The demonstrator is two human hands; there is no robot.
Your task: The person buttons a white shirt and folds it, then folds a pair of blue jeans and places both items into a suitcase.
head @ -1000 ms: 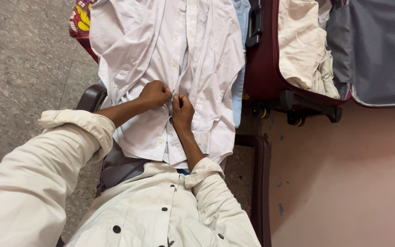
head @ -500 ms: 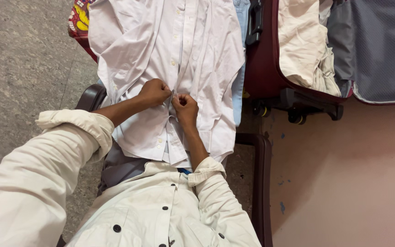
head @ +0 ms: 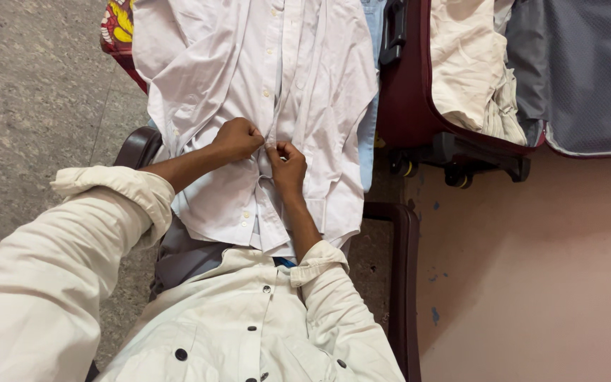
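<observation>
White shirt (head: 249, 85) lies lengthwise, collar away, pinched by hands (head: 266, 152).

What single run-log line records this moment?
left hand: pinching shirt placket | right hand: pinching placket opposite | suitcase: open, beside

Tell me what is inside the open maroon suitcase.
Inside the maroon suitcase lies crumpled cream cloth, bunched against its grey mesh-lined lid. Whatever sits beneath that cloth is covered, and the case's top part runs out of view.
</observation>
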